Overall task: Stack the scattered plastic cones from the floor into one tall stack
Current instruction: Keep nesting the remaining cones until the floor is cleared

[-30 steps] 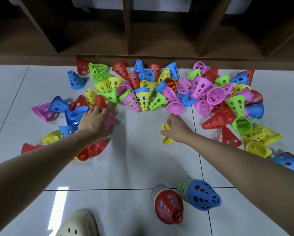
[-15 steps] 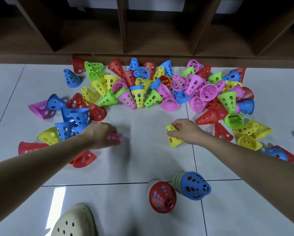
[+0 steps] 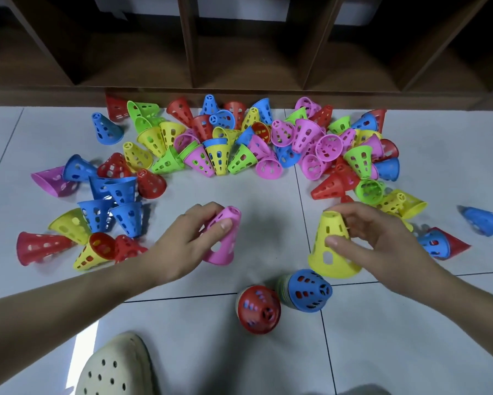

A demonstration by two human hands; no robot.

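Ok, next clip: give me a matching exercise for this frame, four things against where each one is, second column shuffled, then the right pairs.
Column one:
1. pink cone
2. yellow cone
3. blue-topped stack
4. red-topped stack

Column two:
A. held by the right hand
B. on the floor, nearer the shoe
C. held by the left hand
D. on the floor, just below the yellow cone

Pairs: 1-C, 2-A, 3-D, 4-B

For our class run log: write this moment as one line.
left hand: holds pink cone | right hand: holds yellow cone | stacks: blue-topped, red-topped
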